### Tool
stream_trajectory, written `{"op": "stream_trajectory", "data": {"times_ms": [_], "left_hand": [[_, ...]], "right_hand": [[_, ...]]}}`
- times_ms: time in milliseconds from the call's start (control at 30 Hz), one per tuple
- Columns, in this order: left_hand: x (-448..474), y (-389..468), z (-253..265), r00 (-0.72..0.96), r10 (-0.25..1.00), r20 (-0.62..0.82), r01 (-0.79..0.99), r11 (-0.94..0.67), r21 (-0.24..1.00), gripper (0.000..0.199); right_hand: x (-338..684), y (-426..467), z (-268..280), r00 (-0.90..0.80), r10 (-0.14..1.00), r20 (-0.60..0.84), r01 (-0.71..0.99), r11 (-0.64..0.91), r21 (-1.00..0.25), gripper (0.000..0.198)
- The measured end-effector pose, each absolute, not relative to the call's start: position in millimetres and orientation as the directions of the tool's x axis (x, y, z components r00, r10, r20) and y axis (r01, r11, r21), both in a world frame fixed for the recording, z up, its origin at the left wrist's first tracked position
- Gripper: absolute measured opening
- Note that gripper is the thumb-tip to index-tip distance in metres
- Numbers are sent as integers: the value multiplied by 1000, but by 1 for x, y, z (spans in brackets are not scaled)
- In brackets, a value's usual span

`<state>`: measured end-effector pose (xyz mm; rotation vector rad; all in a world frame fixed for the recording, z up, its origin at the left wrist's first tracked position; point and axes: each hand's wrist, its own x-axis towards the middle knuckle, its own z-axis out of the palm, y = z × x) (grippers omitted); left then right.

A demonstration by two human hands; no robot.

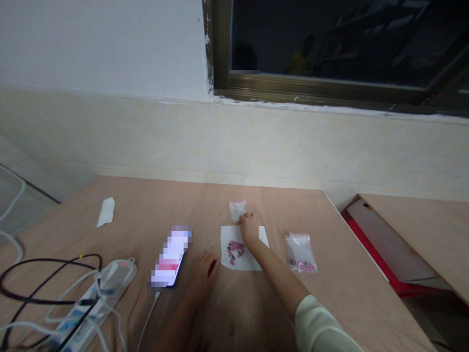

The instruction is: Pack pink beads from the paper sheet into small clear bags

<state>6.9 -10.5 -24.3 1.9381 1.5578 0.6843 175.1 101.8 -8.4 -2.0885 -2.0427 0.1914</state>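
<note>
My right hand [250, 230] reaches over a white sheet of paper [227, 233], fingers curled at the lower right corner of a small clear zip bag [236, 209]. The fingertips seem closed on that corner, though their undersides are hidden. Small pink and dark bead-like pieces [235, 249] lie in a loose cluster on the paper. To the left of the sheet, my left hand [203, 274] rests on the table, holding nothing, with a gap between thumb and fingers. A second zip bag [300, 249], right of the paper, contains similar pink pieces along its bottom.
A lit phone [171, 256] on a charging cable lies left of my left hand. Farther left are a power strip [98, 298] with tangled cables and a white paper scrap [106, 211]. The wooden table [146, 200] meets a tiled wall; a gap separates another tabletop [421, 220] at right.
</note>
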Motion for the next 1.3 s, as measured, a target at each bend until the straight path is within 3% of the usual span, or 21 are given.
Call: {"op": "stream_trajectory", "data": {"times_ms": [100,233,333,400,467,567,667,733,800,867,1033,1300], "left_hand": [[6,-10,-26,199,978,63,679,-184,711,23],[3,-4,-24,160,987,6,589,-100,802,23],[3,5,-10,132,986,-104,382,46,923,24],[6,9,3,174,975,-138,222,98,970,31],[9,11,16,254,956,-151,156,113,981,33],[11,7,27,307,935,-177,135,141,981,27],[9,2,28,300,931,-208,122,179,976,21],[7,-2,27,282,935,-214,113,189,975,20],[7,-4,28,285,935,-210,125,181,976,21],[10,-6,33,310,931,-195,160,151,975,21],[22,-11,50,352,923,-156,197,90,976,15],[18,-13,48,370,912,-177,276,74,958,16]], "right_hand": [[183,94,3,178,974,143,917,-111,-384,27],[196,62,27,358,913,195,665,-102,-740,28],[200,31,31,202,973,110,374,27,-927,28],[202,12,25,28,999,30,205,24,-979,28],[202,-2,15,-63,998,-27,124,-19,-992,29],[204,-13,5,-41,996,-74,125,-69,-990,29],[205,-19,5,135,989,-57,210,-84,-974,25],[203,-25,12,309,950,35,315,-67,-947,21],[197,-31,22,380,914,143,418,-31,-908,19],[188,-37,32,287,939,188,472,32,-881,16],[166,-38,51,-67,994,90,458,111,-882,13],[170,-25,56,-211,977,-11,336,62,-940,19]]}}
